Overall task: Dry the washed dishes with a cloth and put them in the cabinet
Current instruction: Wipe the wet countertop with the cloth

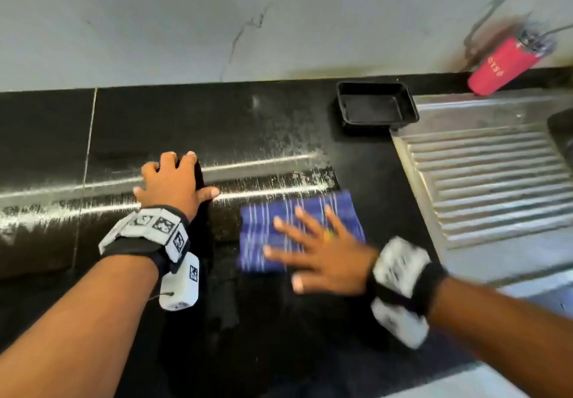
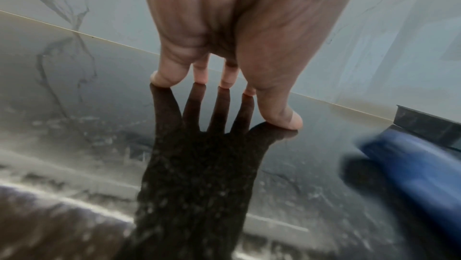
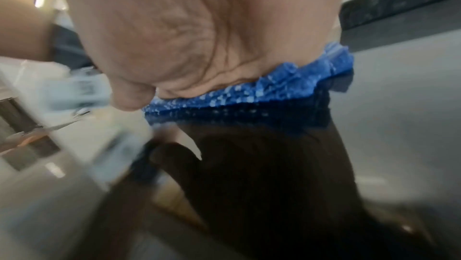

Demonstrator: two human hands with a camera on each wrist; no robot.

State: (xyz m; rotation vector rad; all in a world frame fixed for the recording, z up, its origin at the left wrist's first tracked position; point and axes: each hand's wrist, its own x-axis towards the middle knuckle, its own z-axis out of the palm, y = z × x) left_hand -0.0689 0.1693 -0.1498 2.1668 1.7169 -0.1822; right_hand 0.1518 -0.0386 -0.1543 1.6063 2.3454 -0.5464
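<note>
A folded blue cloth with white stripes (image 1: 297,227) lies flat on the black countertop (image 1: 217,124). My right hand (image 1: 313,242) lies on it with fingers spread and straight, palm down; the right wrist view shows the cloth (image 3: 274,86) bunched under the palm. My left hand (image 1: 173,180) stands on its fingertips (image 2: 199,78) on the bare counter, left of the cloth, holding nothing. A black rectangular tray (image 1: 375,106) sits at the back of the counter, beyond the cloth. The cloth's edge (image 2: 411,165) shows blurred in the left wrist view.
A ribbed steel draining board (image 1: 490,174) lies at the right. A red bottle (image 1: 502,66) stands behind it against the marble wall (image 1: 217,19). Wet streaks cross the counter between my hands and the tray.
</note>
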